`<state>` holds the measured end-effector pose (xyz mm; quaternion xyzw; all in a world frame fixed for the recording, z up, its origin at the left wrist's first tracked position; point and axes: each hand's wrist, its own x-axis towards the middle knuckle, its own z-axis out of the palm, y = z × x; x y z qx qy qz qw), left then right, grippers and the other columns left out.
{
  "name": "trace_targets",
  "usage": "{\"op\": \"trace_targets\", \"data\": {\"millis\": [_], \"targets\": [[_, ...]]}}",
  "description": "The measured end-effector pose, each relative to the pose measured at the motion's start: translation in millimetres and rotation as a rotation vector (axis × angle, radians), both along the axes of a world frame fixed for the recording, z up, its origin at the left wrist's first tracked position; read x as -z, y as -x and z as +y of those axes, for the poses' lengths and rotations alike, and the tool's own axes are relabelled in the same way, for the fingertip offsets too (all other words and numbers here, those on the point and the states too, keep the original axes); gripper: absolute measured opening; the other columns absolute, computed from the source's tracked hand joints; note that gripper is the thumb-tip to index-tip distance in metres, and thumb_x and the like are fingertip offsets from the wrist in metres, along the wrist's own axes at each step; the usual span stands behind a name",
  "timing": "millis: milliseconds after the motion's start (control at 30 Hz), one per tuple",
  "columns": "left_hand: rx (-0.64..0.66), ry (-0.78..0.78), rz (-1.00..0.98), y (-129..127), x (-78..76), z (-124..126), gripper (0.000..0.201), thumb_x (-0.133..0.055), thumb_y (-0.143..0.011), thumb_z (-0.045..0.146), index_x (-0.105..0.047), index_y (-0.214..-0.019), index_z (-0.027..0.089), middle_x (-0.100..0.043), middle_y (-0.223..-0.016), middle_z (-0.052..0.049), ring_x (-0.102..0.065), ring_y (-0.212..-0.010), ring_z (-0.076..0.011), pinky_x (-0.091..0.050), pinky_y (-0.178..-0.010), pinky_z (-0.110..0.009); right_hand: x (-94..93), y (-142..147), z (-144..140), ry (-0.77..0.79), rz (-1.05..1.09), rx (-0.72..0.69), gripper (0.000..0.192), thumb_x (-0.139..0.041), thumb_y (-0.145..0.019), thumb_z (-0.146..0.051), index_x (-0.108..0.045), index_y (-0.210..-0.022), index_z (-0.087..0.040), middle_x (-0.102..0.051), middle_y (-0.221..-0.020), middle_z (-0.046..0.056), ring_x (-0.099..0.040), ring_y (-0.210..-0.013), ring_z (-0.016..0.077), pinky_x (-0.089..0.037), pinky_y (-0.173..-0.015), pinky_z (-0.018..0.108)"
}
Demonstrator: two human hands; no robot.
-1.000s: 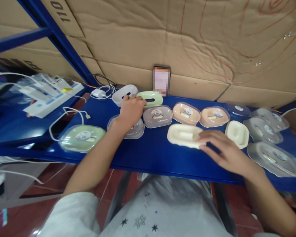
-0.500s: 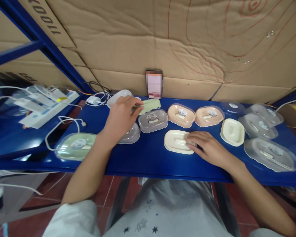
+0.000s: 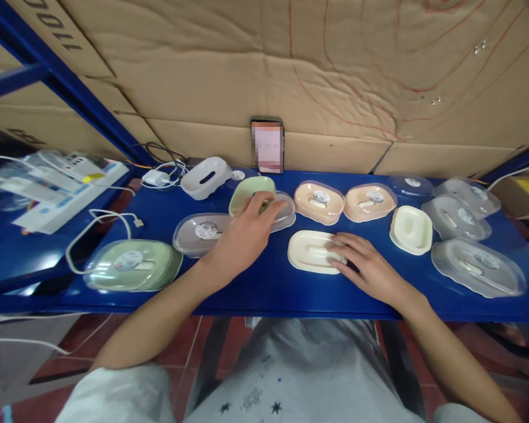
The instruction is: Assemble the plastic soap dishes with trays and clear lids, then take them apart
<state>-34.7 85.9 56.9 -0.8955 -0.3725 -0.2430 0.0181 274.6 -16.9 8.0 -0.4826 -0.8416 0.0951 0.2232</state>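
Observation:
My left hand [image 3: 251,232] reaches over the clear-lidded grey soap dish [image 3: 287,212], its fingers bent and apart. Whether the fingertips touch that lid I cannot tell. Right behind the hand sits a pale green soap dish part [image 3: 250,189], without a lid. A second grey soap dish [image 3: 189,234] with a clear lid lies partly under my left wrist. My right hand [image 3: 365,261] rests its spread fingers on the right end of a cream oval soap dish piece [image 3: 309,254], which lies flat near the front of the blue shelf [image 3: 255,291].
Two peach lidded dishes [image 3: 320,202], a smaller cream piece [image 3: 411,230] and several clear-lidded dishes [image 3: 478,267] lie to the right. On the left are a green lidded dish [image 3: 134,264], a white slotted dish [image 3: 206,177], cables and a power strip [image 3: 70,200]. A phone [image 3: 268,147] leans against cardboard.
My left hand has moved right and nearer, away from the green piece, which now rests on the shelf. My right hand has stayed at the cream dish. The view has shifted slightly.

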Motion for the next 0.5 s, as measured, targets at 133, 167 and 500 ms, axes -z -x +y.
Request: {"op": "trace_targets", "data": {"millis": [133, 167, 500], "targets": [[0.358, 0.043, -0.178, -4.6, 0.0, -9.3, 0.049, -0.048, -0.099, -0.004, -0.061, -0.134, 0.028, -0.059, -0.14, -0.009, -0.06, -0.137, -0.0231, -0.053, -0.117, -0.041, 1.0, -4.2, -7.6, -0.139, 0.064, 0.109, 0.089, -0.068, -0.105, -0.043, -0.016, -0.176, -0.03, -0.032, -0.177, 0.017, -0.036, -0.162, 0.0389, -0.044, -0.125, 0.064], [0.466, 0.075, -0.183, -7.0, 2.2, -12.2, 0.052, -0.047, -0.098, -0.007, -0.061, -0.134, 0.028, -0.059, -0.14, -0.009, -0.06, -0.138, -0.0215, -0.053, -0.117, -0.039, 0.4, -5.7, -8.3, -0.177, 0.077, 0.108, 0.094, -0.07, -0.104, -0.042, -0.011, -0.177, -0.031, -0.026, -0.179, 0.017, -0.031, -0.164, 0.0403, -0.042, -0.126, 0.065], [0.711, 0.095, -0.045, -24.1, 34.1, -17.8, 0.055, -0.041, -0.095, -0.01, -0.062, -0.137, 0.018, -0.07, -0.131, -0.01, -0.067, -0.119, -0.0219, -0.057, -0.105, -0.037, -2.8, -10.1, -8.8, 0.001, 0.009, -0.065, 0.078, -0.078, -0.097, -0.051, -0.043, -0.166, -0.035, -0.038, -0.176, 0.011, -0.037, -0.162, 0.0378, -0.04, -0.126, 0.064]]}}
